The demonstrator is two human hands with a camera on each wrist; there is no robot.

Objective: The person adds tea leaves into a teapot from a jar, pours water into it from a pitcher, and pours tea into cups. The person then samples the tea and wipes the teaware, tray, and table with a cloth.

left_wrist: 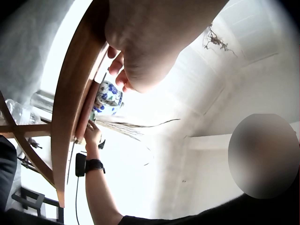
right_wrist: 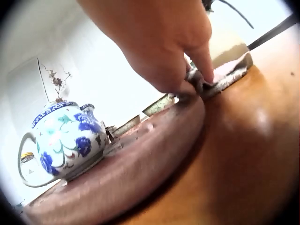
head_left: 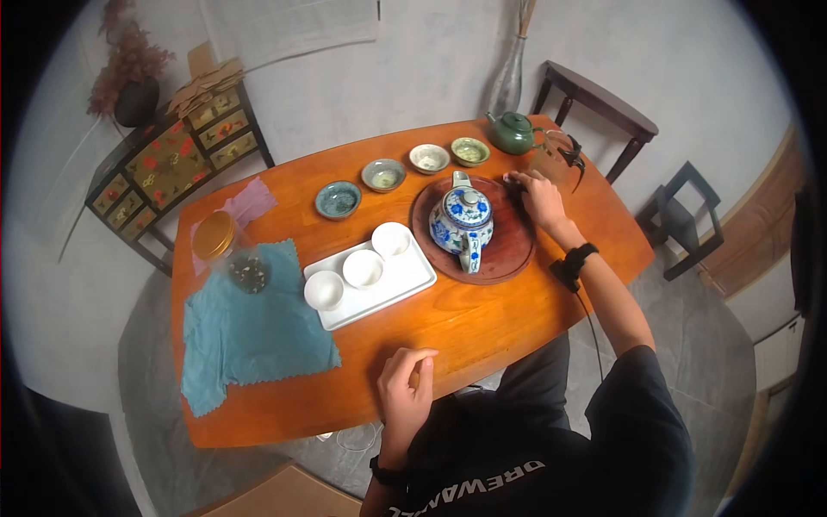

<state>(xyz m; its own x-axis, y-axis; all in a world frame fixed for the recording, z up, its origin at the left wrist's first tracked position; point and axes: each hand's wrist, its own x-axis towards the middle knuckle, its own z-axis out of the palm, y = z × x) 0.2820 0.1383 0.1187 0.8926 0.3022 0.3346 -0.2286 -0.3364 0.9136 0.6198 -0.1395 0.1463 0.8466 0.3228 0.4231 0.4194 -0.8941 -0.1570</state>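
My right hand (head_left: 541, 200) reaches past the far right rim of the round wooden tray (head_left: 517, 241). In the right wrist view its thumb and fingers pinch a dark-and-white folded cloth (right_wrist: 229, 77) beside the tray's rim; the fingers partly hide it. A blue-flowered white teapot (head_left: 462, 222) with its lid on stands on the tray, left of that hand. Just beyond the hand is a glass pitcher (head_left: 556, 159) with a dark handle. My left hand (head_left: 407, 388) hovers near the table's front edge, fingers loosely curled, holding nothing. Nearest to it is a white tray (head_left: 413, 289) bearing three white cups (head_left: 363, 269).
Several small bowls (head_left: 383, 175) line the back of the table (head_left: 465, 332), with a green teapot (head_left: 514, 133) at the back right. A gold-lidded jar (head_left: 215, 237) lies on a blue cloth (head_left: 284, 336) at left, near a pink cloth (head_left: 250, 200). A cable (head_left: 593, 323) hangs from the right wrist.
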